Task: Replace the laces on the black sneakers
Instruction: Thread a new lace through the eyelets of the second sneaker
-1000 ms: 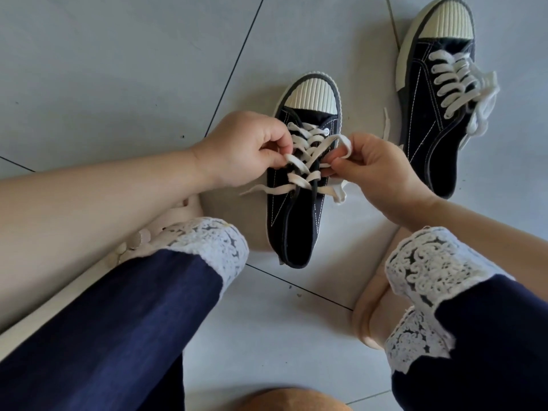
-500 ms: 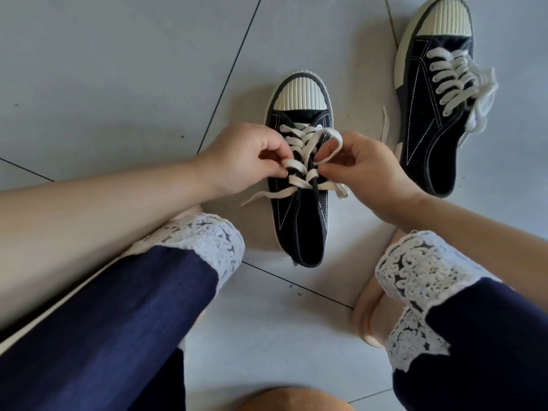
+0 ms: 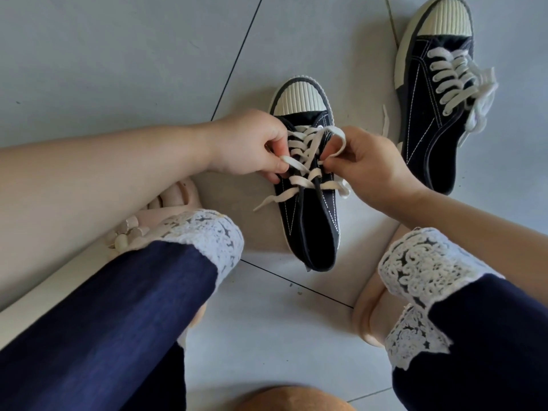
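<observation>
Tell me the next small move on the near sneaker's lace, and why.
Probably pull the slack loop through with the right hand while the left hand pinches the lace steady: the loop arches loose above the near sneaker, its crossings not yet snug.

Indoor room with a grey tiled floor [image 3: 118, 69], seemingly domestic.

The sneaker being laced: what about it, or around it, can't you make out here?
Head view only:
- Side eyelets of the sneaker: covered by the left hand and right hand, both pinching the lace.
- Toe tip of the other sneaker: cut by the top edge.
- The brown thing: cut by the bottom edge, unidentifiable.
</observation>
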Action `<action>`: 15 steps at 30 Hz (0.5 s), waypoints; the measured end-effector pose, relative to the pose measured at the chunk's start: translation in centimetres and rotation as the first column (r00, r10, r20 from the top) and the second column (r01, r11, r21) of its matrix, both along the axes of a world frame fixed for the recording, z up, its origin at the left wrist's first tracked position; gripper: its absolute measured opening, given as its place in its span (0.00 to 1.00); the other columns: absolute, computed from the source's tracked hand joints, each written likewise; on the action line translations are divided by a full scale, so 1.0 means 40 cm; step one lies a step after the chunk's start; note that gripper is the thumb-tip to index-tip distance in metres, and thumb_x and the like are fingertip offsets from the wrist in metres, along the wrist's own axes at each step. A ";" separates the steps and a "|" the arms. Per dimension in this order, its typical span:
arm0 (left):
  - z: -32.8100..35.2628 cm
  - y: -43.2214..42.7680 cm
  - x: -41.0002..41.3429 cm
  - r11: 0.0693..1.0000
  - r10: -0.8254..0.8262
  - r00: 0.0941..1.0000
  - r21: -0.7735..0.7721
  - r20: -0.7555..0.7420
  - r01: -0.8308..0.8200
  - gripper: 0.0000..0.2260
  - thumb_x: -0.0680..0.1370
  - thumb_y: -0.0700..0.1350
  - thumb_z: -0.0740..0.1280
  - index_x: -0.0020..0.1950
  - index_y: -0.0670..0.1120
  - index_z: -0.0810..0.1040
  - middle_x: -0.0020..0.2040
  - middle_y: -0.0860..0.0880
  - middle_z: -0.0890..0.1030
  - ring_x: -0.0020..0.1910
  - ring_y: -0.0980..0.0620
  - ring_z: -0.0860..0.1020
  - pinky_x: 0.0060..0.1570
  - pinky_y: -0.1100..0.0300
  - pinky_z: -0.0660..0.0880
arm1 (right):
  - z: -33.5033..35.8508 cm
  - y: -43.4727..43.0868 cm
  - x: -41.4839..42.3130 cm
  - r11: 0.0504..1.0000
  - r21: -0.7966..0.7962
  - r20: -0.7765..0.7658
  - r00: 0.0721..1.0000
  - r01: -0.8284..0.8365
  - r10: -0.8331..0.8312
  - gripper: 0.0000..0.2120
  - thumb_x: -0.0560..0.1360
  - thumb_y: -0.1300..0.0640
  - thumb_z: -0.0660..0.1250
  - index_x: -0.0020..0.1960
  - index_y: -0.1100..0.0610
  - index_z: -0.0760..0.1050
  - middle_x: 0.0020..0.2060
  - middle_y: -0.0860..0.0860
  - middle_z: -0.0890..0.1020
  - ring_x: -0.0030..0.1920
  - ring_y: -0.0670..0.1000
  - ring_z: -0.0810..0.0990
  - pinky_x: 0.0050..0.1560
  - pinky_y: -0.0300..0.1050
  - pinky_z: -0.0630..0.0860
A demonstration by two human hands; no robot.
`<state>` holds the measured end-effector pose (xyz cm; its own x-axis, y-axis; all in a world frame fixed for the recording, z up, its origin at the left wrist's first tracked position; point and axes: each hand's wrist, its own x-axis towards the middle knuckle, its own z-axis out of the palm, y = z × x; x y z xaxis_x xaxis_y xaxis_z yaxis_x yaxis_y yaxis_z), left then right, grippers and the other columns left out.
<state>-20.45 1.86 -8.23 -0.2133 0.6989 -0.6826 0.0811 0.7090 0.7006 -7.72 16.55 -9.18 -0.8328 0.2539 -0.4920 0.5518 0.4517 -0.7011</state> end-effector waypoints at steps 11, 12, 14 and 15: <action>0.000 -0.085 0.110 0.895 0.447 0.888 0.061 -0.108 -0.443 0.12 0.69 0.36 0.72 0.39 0.50 0.72 0.35 0.52 0.80 0.31 0.54 0.81 0.36 0.62 0.77 | -0.007 0.007 0.055 0.976 -0.145 0.051 0.986 0.165 -0.159 0.12 0.68 0.60 0.73 0.42 0.48 0.72 0.38 0.47 0.82 0.41 0.49 0.81 0.48 0.44 0.78; 0.002 -0.088 0.117 0.889 0.457 0.884 0.074 -0.103 -0.451 0.11 0.69 0.37 0.72 0.38 0.50 0.73 0.35 0.52 0.81 0.30 0.55 0.81 0.36 0.63 0.78 | -0.007 0.002 0.062 0.972 -0.171 0.052 0.987 0.162 -0.155 0.11 0.68 0.60 0.73 0.40 0.47 0.73 0.36 0.45 0.82 0.39 0.46 0.80 0.46 0.41 0.77; 0.005 -0.081 0.129 0.900 0.429 0.900 0.119 -0.078 -0.418 0.09 0.70 0.37 0.72 0.39 0.51 0.77 0.35 0.54 0.81 0.32 0.57 0.81 0.37 0.66 0.77 | -0.004 -0.010 0.068 0.955 -0.248 0.036 0.987 0.160 -0.156 0.12 0.68 0.62 0.73 0.38 0.46 0.76 0.33 0.40 0.82 0.36 0.41 0.80 0.43 0.33 0.76; 0.005 -0.076 0.135 0.909 0.405 0.911 0.147 -0.081 -0.391 0.09 0.69 0.37 0.72 0.40 0.50 0.78 0.36 0.55 0.81 0.33 0.58 0.80 0.37 0.68 0.77 | 0.000 -0.013 0.068 0.949 -0.271 0.022 0.986 0.163 -0.163 0.12 0.69 0.63 0.73 0.39 0.45 0.77 0.33 0.39 0.82 0.36 0.40 0.80 0.42 0.31 0.75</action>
